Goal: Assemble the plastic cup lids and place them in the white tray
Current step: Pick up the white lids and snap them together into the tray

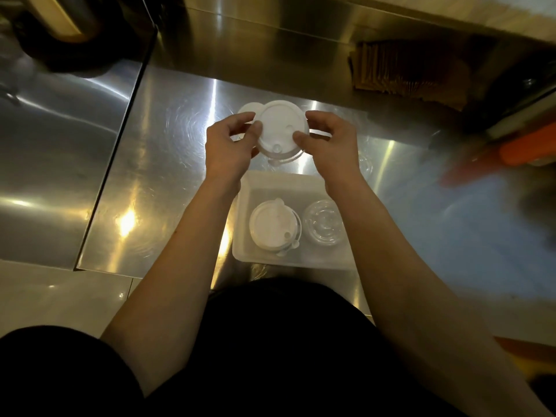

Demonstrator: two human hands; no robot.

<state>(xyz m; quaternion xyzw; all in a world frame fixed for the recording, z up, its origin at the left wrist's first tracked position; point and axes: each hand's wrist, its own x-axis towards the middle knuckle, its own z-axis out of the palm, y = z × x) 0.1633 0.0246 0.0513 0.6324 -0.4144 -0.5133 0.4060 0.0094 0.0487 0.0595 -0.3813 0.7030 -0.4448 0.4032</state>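
Note:
I hold a round white plastic lid point(278, 124) above the steel counter, just beyond the white tray point(243, 206). My left hand point(230, 145) pinches its left edge and my right hand point(328, 142) pinches its right edge. A clear ring piece point(284, 159) shows under the lid's near edge. Another white lid point(248, 111) lies on the counter behind my left fingers. Inside the tray rest an assembled white lid point(272, 224) on the left and a clear plastic lid point(323, 222) on the right.
The steel counter point(168, 164) steps down to a lower steel surface point(57, 145) on the left. A stack of brown paper sleeves point(403, 70) stands at the back right. Orange and dark objects point(523, 149) are blurred at the right edge.

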